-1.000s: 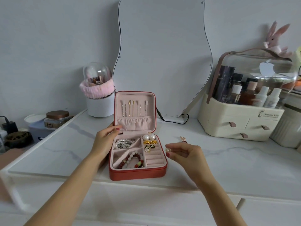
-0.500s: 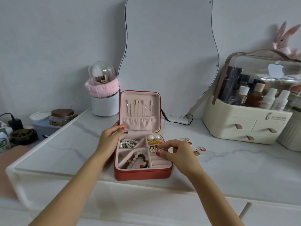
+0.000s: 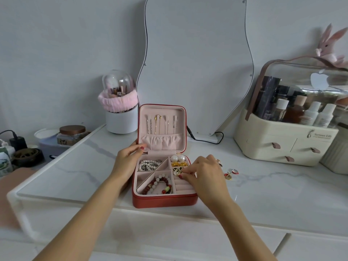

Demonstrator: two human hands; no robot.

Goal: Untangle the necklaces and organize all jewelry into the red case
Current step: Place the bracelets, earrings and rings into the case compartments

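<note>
The right hand [image 3: 205, 178] hides whatever its fingertips pinch over the red case [image 3: 163, 201]; rings [image 3: 230, 173] beside it are too small to tell apart.

We see the square red leather case [image 3: 163, 201] open w/ lid upright, pearl necklace [image 3: 147, 165] rear-left, red-white bead bracelet [image 3: 159, 185] front-left, small gold-red rings [image 3: 230, 173] loose just right of it.
</note>
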